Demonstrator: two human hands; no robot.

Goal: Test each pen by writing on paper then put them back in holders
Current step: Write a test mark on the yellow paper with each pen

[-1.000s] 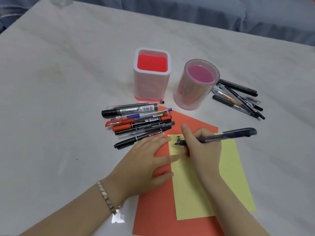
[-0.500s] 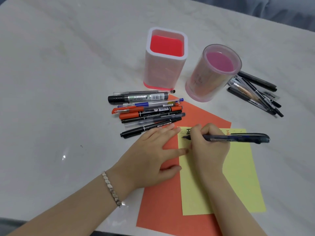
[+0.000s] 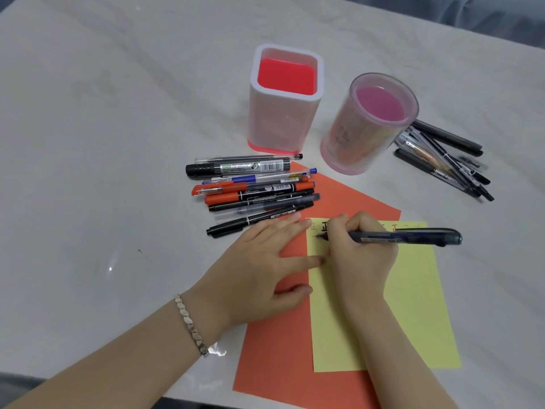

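On the near yellow sheet, the right hand grips a dark blue pen, its tip at the far left corner below written marks. The left hand lies flat, fingers straight, on the orange sheet underneath. Farther off stand a square holder and a round holder, flanked by a left pen pile and a right pen pile.

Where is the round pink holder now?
Head view: the round pink holder stands right of the square red holder, left of a pile of black pens.

A silver link bracelet shows above a white marbled table bordered by blue-grey fabric.
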